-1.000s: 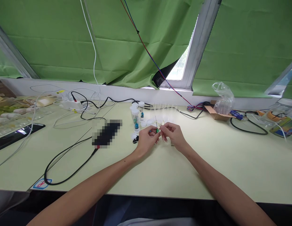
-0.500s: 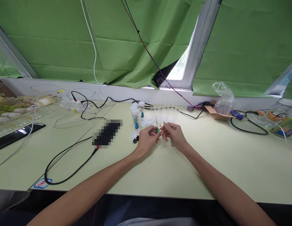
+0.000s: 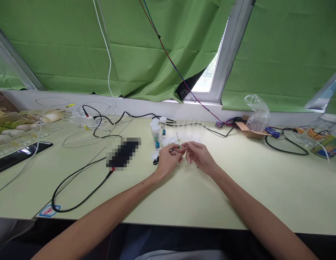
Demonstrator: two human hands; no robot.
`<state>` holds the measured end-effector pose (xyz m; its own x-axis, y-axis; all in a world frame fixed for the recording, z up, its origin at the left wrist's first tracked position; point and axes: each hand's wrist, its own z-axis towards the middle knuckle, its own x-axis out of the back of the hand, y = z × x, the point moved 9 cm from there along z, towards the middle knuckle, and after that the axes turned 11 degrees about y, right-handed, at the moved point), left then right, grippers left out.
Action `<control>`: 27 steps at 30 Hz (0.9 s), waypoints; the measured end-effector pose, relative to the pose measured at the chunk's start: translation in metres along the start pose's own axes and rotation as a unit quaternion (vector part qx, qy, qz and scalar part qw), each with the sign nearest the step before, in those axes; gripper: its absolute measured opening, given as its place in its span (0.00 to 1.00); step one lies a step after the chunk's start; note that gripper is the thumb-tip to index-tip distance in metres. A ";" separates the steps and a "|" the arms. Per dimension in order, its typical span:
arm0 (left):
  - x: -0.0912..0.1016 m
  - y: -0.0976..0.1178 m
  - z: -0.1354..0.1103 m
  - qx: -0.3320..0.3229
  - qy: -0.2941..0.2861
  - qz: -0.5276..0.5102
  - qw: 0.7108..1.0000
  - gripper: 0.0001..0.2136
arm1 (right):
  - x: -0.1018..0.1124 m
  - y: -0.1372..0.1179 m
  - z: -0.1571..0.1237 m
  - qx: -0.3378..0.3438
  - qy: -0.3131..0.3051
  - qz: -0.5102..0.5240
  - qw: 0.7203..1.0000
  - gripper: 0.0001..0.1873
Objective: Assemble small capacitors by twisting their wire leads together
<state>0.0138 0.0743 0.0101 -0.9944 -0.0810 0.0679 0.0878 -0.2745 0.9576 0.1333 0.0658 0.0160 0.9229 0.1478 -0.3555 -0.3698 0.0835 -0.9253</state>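
Near the middle of the table, my left hand (image 3: pixel 169 159) is closed on a small green piece (image 3: pixel 180 147) with a thin dark rod (image 3: pixel 178 137) sticking up from it, tilted to the left. My right hand (image 3: pixel 200 155) meets it from the right, thumb and forefinger pinched at the green piece; what lies between those fingertips is too small to make out. Beside my left hand stand clear tubes with white caps (image 3: pixel 156 128), with blue-green pieces (image 3: pixel 157 144) inside. A small black item (image 3: pixel 155 161) lies by my left wrist, partly hidden.
Behind my hands is a blurred row of clear tubes (image 3: pixel 188 124). A dark pixelated device (image 3: pixel 123 153) with a black cable lies left, near a phone-like black slab (image 3: pixel 21 156). A cardboard box (image 3: pixel 249 131) with a plastic bag and a clear jar (image 3: pixel 326 133) stand right.
The thin rod has tipped further left, and the green piece is now more covered by fingers. My right fingertips have moved slightly left, closer to my left hand.
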 end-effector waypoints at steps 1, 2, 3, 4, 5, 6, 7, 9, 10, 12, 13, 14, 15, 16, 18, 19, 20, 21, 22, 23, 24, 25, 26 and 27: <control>0.000 0.000 0.000 0.003 -0.002 -0.007 1.000 0.09 | -0.001 0.000 0.000 0.000 -0.002 -0.003 1.000 0.15; -0.001 0.001 0.000 0.004 -0.005 -0.013 1.000 0.09 | -0.002 0.000 -0.001 0.000 -0.004 -0.005 1.000 0.15; -0.001 0.001 -0.001 0.006 -0.007 -0.019 1.000 0.09 | -0.002 0.000 -0.001 0.000 -0.005 -0.008 1.000 0.16; -0.002 0.002 -0.001 0.007 -0.009 -0.023 1.000 0.09 | -0.003 0.000 -0.001 0.000 -0.006 -0.011 1.000 0.16; -0.002 0.002 -0.001 0.008 -0.010 -0.026 1.000 0.09 | -0.003 0.000 -0.001 0.000 -0.007 -0.014 1.000 0.16; -0.002 0.003 -0.001 0.009 -0.010 -0.026 1.000 0.10 | -0.004 0.000 -0.002 0.001 -0.008 -0.016 1.000 0.16; -0.002 0.003 -0.001 0.009 -0.008 -0.026 1.000 0.10 | -0.004 0.000 -0.002 0.002 -0.008 -0.018 1.000 0.16; -0.002 0.003 -0.001 0.008 -0.006 -0.025 1.000 0.11 | -0.004 0.000 -0.001 0.005 -0.005 -0.023 1.000 0.16; -0.002 0.004 -0.001 0.008 -0.006 -0.024 1.000 0.11 | -0.003 0.001 -0.001 0.007 -0.003 -0.026 1.000 0.16; -0.002 0.003 0.000 0.008 -0.007 -0.022 1.000 0.12 | -0.003 0.001 -0.001 0.011 0.000 -0.030 0.999 0.16; -0.003 0.003 0.000 0.008 -0.007 -0.021 1.000 0.12 | -0.003 0.001 -0.001 0.013 0.001 -0.032 0.999 0.15; -0.003 0.002 0.000 0.007 -0.009 -0.019 1.000 0.12 | -0.002 0.001 -0.001 0.015 0.002 -0.034 0.999 0.15; -0.003 0.002 0.000 0.005 -0.009 -0.015 1.000 0.13 | -0.002 0.000 -0.001 0.017 0.003 -0.037 0.999 0.15; -0.003 0.002 0.000 0.003 -0.011 -0.011 1.000 0.13 | -0.002 0.000 -0.001 0.019 0.005 -0.040 0.999 0.15; -0.003 0.001 -0.001 -0.003 -0.014 -0.003 1.000 0.14 | -0.001 -0.001 -0.001 0.025 0.010 -0.052 0.998 0.15; -0.003 0.001 -0.001 -0.006 -0.016 0.001 1.000 0.14 | 0.000 -0.001 -0.001 0.030 0.014 -0.058 0.998 0.15; -0.003 0.002 -0.001 -0.010 -0.017 0.004 1.000 0.15 | 0.001 -0.002 -0.001 0.035 0.018 -0.064 0.997 0.15; -0.003 0.002 -0.001 -0.012 -0.018 0.006 1.000 0.15 | 0.001 -0.003 -0.001 0.042 0.021 -0.071 0.996 0.15; -0.004 0.003 -0.001 -0.014 -0.018 0.007 1.000 0.16 | 0.002 -0.004 -0.001 0.050 0.024 -0.078 0.995 0.15; -0.004 0.004 -0.002 -0.016 -0.018 0.009 1.000 0.16 | 0.002 -0.005 -0.001 0.058 0.028 -0.086 0.994 0.15; -0.004 0.005 -0.002 -0.018 -0.018 0.010 1.000 0.16 | 0.002 -0.006 -0.001 0.065 0.031 -0.094 0.993 0.15; -0.004 0.005 -0.002 -0.019 -0.017 0.012 1.000 0.16 | 0.002 -0.008 -0.001 0.072 0.034 -0.103 0.991 0.15; -0.004 0.006 -0.003 -0.021 -0.018 0.014 1.000 0.16 | 0.002 -0.009 -0.001 0.079 0.038 -0.111 0.990 0.15; -0.004 0.006 -0.003 -0.023 -0.019 0.017 0.999 0.16 | 0.001 -0.011 -0.002 0.084 0.042 -0.119 0.988 0.15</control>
<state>0.0187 0.0700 0.0150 -0.9921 -0.0554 0.1122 0.1241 -0.3159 0.9407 0.1388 0.0636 0.0252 0.9889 0.0216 -0.1468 -0.1472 0.2704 -0.9514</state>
